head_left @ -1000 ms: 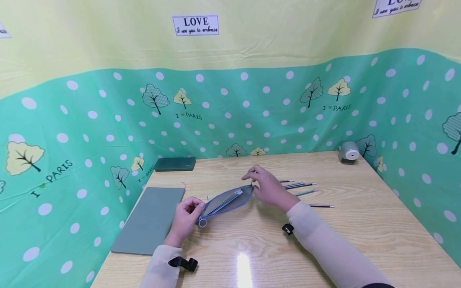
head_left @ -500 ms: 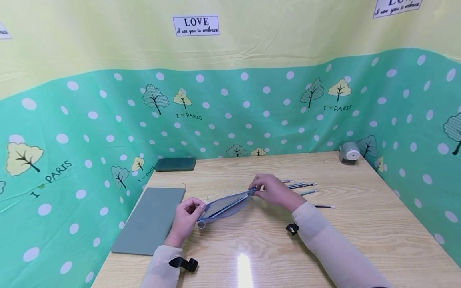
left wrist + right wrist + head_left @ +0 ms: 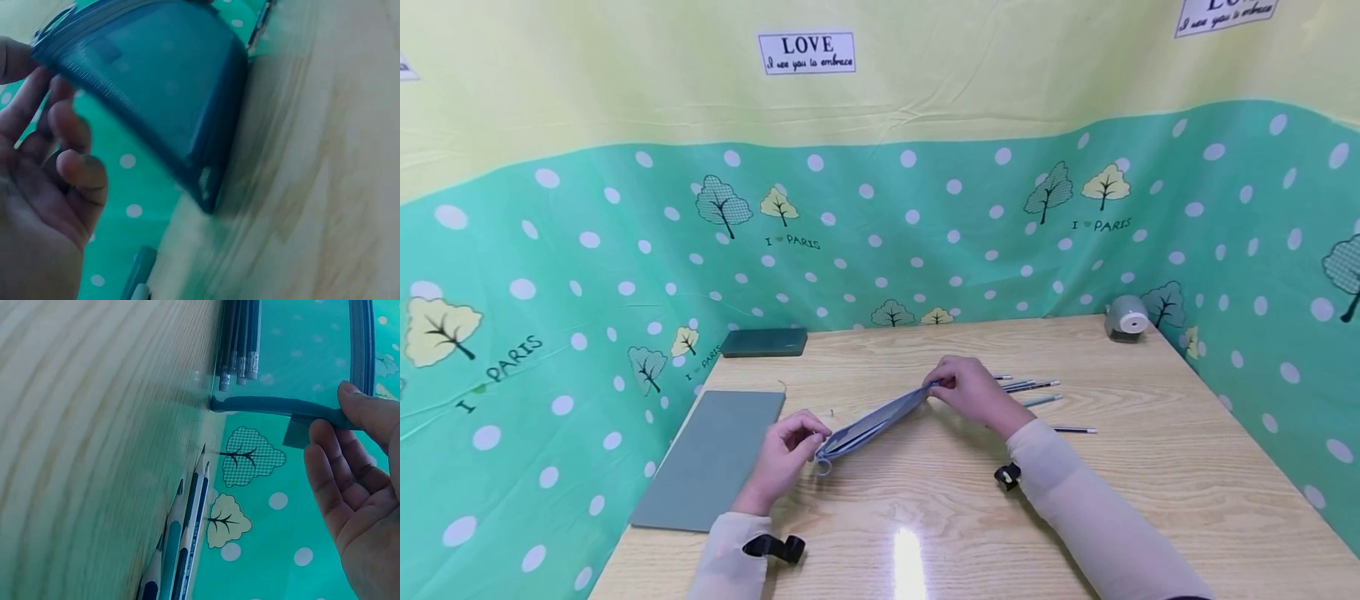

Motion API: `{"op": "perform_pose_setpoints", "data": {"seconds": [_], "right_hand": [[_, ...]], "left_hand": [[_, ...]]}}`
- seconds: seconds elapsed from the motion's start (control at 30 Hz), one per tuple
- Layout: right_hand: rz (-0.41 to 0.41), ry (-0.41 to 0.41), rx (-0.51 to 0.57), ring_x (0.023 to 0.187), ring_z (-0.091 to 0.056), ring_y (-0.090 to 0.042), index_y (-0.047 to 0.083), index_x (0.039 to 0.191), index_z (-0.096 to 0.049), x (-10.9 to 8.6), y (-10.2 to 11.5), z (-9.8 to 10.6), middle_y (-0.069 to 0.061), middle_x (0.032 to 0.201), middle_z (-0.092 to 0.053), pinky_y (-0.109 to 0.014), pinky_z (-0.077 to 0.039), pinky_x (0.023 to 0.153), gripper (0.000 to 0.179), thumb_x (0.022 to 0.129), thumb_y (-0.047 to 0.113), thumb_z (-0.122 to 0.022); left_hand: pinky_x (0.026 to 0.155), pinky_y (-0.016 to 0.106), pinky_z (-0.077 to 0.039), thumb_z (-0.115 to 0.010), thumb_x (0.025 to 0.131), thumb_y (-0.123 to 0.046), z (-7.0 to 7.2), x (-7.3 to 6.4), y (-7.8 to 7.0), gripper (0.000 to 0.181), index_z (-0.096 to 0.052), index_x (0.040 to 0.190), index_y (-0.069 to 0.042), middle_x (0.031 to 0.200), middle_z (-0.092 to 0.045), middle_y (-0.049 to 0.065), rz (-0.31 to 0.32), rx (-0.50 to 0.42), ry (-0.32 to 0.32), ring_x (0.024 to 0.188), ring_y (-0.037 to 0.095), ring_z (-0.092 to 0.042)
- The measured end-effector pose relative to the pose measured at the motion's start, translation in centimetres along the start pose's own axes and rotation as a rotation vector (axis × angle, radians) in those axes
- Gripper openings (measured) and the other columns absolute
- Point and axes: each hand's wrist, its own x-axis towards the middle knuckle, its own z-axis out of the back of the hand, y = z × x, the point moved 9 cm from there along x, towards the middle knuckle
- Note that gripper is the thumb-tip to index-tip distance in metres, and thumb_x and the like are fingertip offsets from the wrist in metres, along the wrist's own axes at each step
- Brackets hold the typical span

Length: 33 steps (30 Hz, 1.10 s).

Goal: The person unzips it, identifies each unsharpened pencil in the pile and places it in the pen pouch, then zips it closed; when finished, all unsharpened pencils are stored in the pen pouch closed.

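Note:
A blue see-through zip pouch is held up at a slant over the table, its mouth a narrow slit. My left hand pinches the near left end of its zipper edge, beside the ring pull. At the far right end, my right hand pinches the other top corner between thumb and fingers. Inside the pouch, several pencils show their eraser ends in the right wrist view. More loose pencils lie on the table beside and partly behind the right hand, their tips toward the pouch.
A flat grey-green board lies on the left of the wooden table. Behind it is a dark green case. A grey and white pencil sharpener stands in the back right corner. Printed cloth encloses the back and sides.
The pouch's mouth has narrowed from a wide gap to a slit. My right hand has moved slightly right, and its raised finger has come down onto the pouch corner.

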Motion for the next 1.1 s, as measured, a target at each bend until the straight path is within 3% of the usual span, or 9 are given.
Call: {"op": "perform_pose_setpoints", "data": {"seconds": [0.17,0.37,0.5,0.7,1.1], "right_hand": [[-0.046,-0.013,0.033,0.083,-0.064,-0.011,0.019,0.103,-0.082,0.0,-0.7,0.2,0.009,0.093,-0.068,-0.03,-0.057,0.073,0.015,0.093,0.007,-0.079],[-0.09,-0.03,0.041,0.083,-0.064,-0.012,0.02,0.103,-0.082,0.0,-1.4,0.4,0.009,0.093,-0.067,-0.032,-0.056,0.073,0.013,0.094,0.011,-0.08],[-0.1,-0.032,0.038,0.082,-0.064,-0.012,0.021,0.102,-0.082,0.0,-1.7,0.4,0.008,0.093,-0.066,-0.032,-0.057,0.073,0.013,0.094,0.011,-0.08],[-0.101,-0.022,0.044,0.087,-0.065,-0.012,0.017,0.104,-0.082,0.0,-1.9,0.3,0.008,0.097,-0.067,-0.034,-0.057,0.078,0.012,0.094,0.01,-0.079],[-0.145,0.079,0.074,0.096,-0.067,-0.016,0.004,0.115,-0.079,-0.1,-2.7,-0.7,-0.002,0.103,-0.061,-0.029,-0.058,0.083,0.021,0.096,-0.002,-0.072]], "left_hand": [[0.058,0.027,-0.05,-0.057,0.082,0.024,0.1,-0.2,0.1,0.042,-0.073,0.111,-0.002,0.108,-0.067,0.016,0.014,0.072,0.089,0.078,0.03,-0.061],[0.057,0.029,-0.047,-0.08,0.082,0.008,-1.1,-0.5,0.9,0.042,-0.07,0.119,-0.01,0.119,-0.065,0.012,0.07,0.102,0.195,0.086,0.035,-0.059],[0.058,0.028,-0.046,-0.087,0.083,-0.002,-1.6,-0.4,1.1,0.034,-0.071,0.111,-0.014,0.112,-0.066,0.008,0.111,0.107,0.183,0.087,0.033,-0.059],[0.058,0.025,-0.044,-0.088,0.084,-0.006,-1.8,-0.3,0.9,0.026,-0.072,0.1,-0.017,0.099,-0.067,0.004,0.1,0.125,0.156,0.08,0.029,-0.057],[0.06,0.026,-0.046,-0.085,0.087,-0.011,-2.8,-0.5,0.9,0.015,-0.083,0.101,-0.017,0.097,-0.071,0.003,0.112,0.106,0.262,0.076,0.012,-0.057]]}}
